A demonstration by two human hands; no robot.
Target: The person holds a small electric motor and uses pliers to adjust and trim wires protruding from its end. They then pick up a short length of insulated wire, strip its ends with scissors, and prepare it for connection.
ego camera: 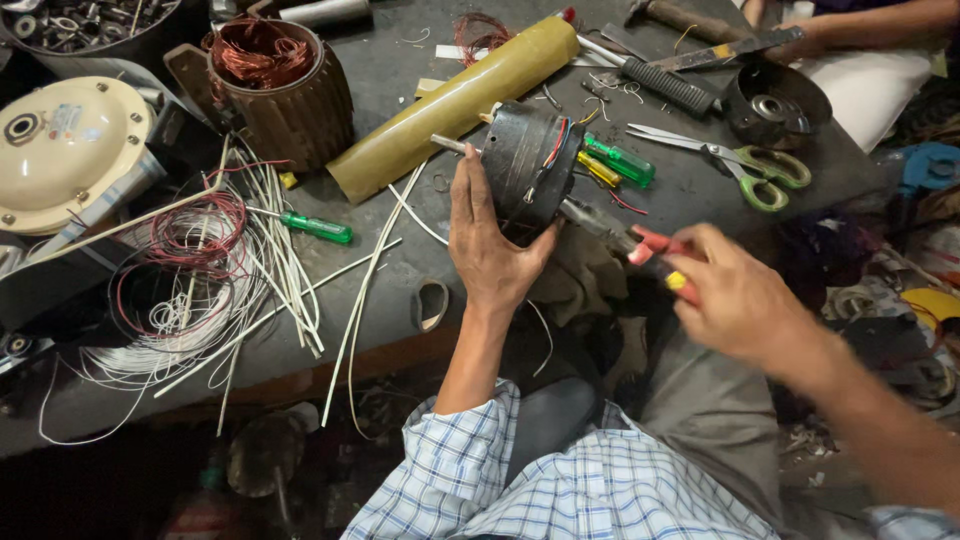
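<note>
Nearest to us we see our own checked shirt sleeve [470, 470] and, past it, the near edge of the dark workbench [400, 60]. Our left hand [492, 245] rises from there, its fingers wrapped over the near side of a dark round motor [530, 165] that stands on edge at the bench's middle, a thin metal shaft poking out of it to the left and red and black wires running down its face. Our right hand [740, 300] sits near and to the right, blurred, closed around the red and yellow handles of a pair of pliers [625, 240] — the metal nose of the tool reaches left and touches the lower right side of the motor. To the left, near the bench edge, lies a loose tangle of white and red wire [190, 290] with long white sleeves fanned beside it, and a green-handled screwdriver [310, 226] rests just right of that tangle. Just beyond the motor on its right lie two more small screwdrivers, one yellow and one green [620, 162], and further right a pair of scissors with green handles [745, 165]. A long olive-yellow tube [455, 105] slants from the middle toward the far side. Far left stands a ribbed stator with copper winding [275, 85], with a cream round fan housing [65, 150] at the left edge. At the far right another person's hand [800, 40] rests on the bench by a flat metal file — we cannot tell how it grips.
</note>
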